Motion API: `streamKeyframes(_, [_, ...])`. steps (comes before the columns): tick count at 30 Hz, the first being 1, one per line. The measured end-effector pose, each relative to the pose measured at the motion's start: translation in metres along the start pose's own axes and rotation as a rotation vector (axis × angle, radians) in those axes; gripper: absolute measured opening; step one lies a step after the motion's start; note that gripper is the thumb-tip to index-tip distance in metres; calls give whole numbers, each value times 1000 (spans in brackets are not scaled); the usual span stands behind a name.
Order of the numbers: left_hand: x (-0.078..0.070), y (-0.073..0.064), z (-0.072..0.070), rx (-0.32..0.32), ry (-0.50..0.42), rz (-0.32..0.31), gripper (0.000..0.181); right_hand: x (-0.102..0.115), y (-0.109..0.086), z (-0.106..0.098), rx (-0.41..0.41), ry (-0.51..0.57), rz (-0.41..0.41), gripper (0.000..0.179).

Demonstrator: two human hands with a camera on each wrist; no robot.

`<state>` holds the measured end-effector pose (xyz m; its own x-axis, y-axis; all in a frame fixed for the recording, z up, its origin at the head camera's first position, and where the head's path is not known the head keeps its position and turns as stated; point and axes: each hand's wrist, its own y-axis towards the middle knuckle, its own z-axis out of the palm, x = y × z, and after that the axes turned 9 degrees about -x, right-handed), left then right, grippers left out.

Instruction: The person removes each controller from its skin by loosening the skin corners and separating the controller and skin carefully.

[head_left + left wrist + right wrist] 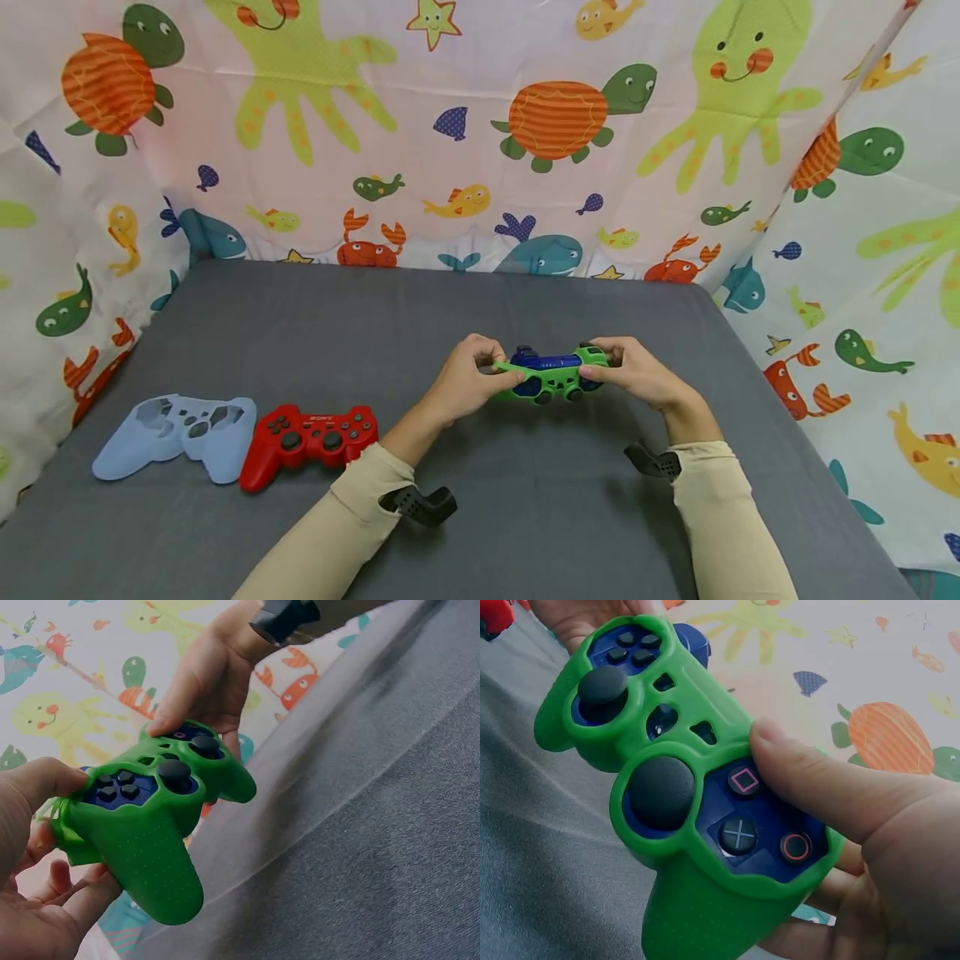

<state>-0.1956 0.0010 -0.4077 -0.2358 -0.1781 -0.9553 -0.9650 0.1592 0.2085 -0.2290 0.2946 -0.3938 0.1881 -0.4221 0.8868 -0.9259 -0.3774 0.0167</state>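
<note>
A dark blue game controller [555, 362] sits inside a green silicone cover [154, 862], held up over the table between both hands. My left hand [467, 382] pinches the cover at the directional-button end, where a flap of green [69, 836] is pulled away from the body. Blue casing shows bare at that shoulder in the right wrist view. My right hand [637, 371] grips the other end, its thumb [810, 769] on the cover beside the square button and its fingers underneath. The cover surrounds the sticks and face buttons. The controller's underside is hidden.
On the left of the grey table [525, 517] lies an empty light blue silicone cover [180, 433], with a red controller [311, 437] touching or close beside it. A curtain with sea animals [450, 100] hangs behind and along the sides. Black straps [423, 506] are on both wrists.
</note>
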Motion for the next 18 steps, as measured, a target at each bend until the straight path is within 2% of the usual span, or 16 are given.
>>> streamKeyframes(4, [5, 0, -1, 3, -16, -83, 20, -2, 3, 6, -4, -15, 37, 36])
streamKeyframes(6, [11, 0, 0, 32, -31, -105, 15, -3, 4, 9, -7, -41, 71, 44])
streamKeyframes(9, [18, 2, 2, 79, -56, -95, 22, -6, 3, 12, -12, -73, 123, 52])
streamKeyframes(11, [19, 3, 4, 101, -49, -70, 29, -8, 2, 13, -18, -63, 136, 52])
streamKeyframes(14, [19, 3, 7, 107, 19, -50, 39, -10, 3, 13, -10, -32, 121, 43])
streamKeyframes(18, [21, 1, 13, 107, 157, -70, 47, -13, 3, 13, 31, 26, 72, 42])
